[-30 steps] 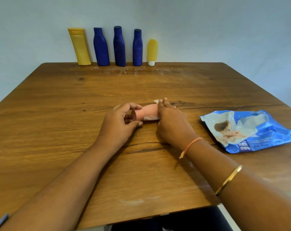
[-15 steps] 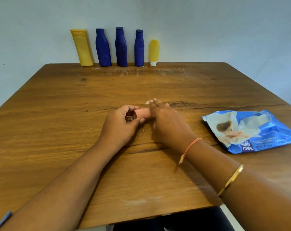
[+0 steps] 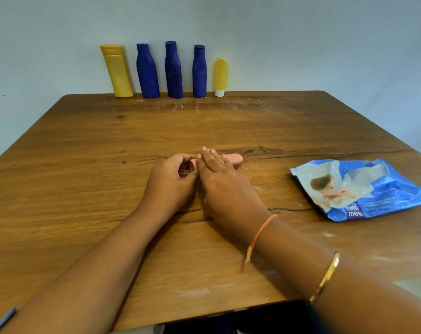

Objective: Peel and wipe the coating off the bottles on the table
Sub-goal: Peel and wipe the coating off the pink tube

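A small pink bottle (image 3: 233, 158) lies on its side in the middle of the wooden table (image 3: 84, 189). My left hand (image 3: 171, 182) grips its dark cap end with curled fingers. Across the bottle's body lies my right hand (image 3: 219, 179), fingers straight and pressing down, so only the bottle's rounded right end shows. Whether a wipe is under the right hand is hidden. Along the far edge stand a tall yellow bottle (image 3: 116, 71), three blue bottles (image 3: 173, 69) and a small yellow tube (image 3: 220, 77).
A crumpled blue wet-wipes pack (image 3: 358, 189) lies on the table to the right of my hands. White flecks and smears (image 3: 192, 291) mark the wood near the front edge and in front of the far bottles. A pale wall rises behind the table.
My right hand has slid left along the pink bottle with its fingers straightened, uncovering the bottle's right end. My left hand keeps its hold on the cap end.
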`<act>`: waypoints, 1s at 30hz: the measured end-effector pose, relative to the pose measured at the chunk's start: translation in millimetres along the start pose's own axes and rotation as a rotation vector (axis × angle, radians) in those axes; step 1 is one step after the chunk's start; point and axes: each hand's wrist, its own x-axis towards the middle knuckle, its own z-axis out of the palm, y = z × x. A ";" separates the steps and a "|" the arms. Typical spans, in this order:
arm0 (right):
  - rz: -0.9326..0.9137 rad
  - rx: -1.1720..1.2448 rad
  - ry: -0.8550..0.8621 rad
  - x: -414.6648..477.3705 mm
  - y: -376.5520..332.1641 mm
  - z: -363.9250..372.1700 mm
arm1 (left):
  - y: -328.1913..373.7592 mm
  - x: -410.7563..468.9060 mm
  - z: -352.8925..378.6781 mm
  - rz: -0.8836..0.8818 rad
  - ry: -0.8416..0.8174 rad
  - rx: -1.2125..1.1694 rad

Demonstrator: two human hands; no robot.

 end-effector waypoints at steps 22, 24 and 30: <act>0.192 0.490 0.286 -1.9 10.9 -25.7 | -0.9 1.3 2.8 -0.060 0.031 -0.130; 0.285 0.633 0.246 6.3 23.6 -29.1 | -0.7 2.3 2.5 -0.059 0.026 -0.102; 0.344 0.432 0.148 22.4 46.7 -23.0 | 0.9 2.4 2.4 -0.063 -0.010 -0.107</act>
